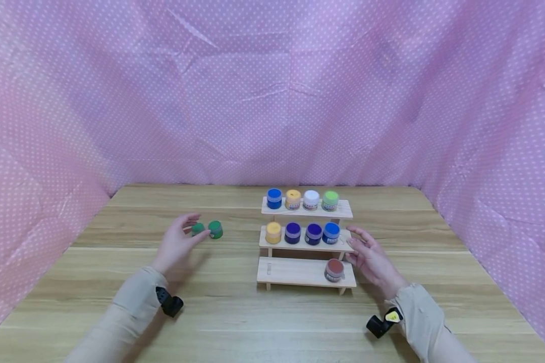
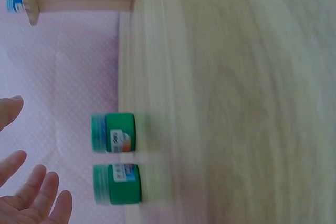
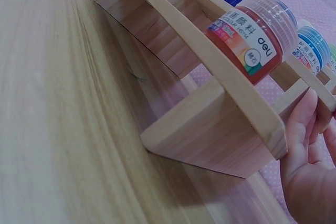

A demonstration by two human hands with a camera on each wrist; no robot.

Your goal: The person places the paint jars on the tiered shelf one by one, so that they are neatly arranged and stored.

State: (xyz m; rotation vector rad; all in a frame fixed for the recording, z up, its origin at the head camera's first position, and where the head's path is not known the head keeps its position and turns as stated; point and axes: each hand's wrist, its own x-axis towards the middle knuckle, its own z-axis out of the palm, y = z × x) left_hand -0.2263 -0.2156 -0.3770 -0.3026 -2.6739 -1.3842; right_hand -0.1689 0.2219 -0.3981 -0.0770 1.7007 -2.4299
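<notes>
My left hand (image 1: 177, 242) is beside two green paint jars (image 1: 215, 230) on the table, left of the stand. In the left wrist view its fingers (image 2: 32, 195) are spread, apart from both jars. My right hand (image 1: 373, 262) is at the right end of a three-tier wooden stand (image 1: 295, 272). Its fingertips seem to touch the end of the middle tier; the right wrist view shows the thumb (image 3: 302, 116) against the wood, other fingers partly hidden. A reddish-brown jar (image 1: 334, 270) sits at the right of the bottom tier.
The middle tier bears a yellow jar (image 1: 273, 233), two purple jars (image 1: 313, 234) and a blue jar (image 1: 331, 233). On the top tier are blue, yellow, white (image 1: 311, 200) and light green jars (image 1: 330, 200). A pink dotted cloth (image 1: 272, 101) hangs behind the table.
</notes>
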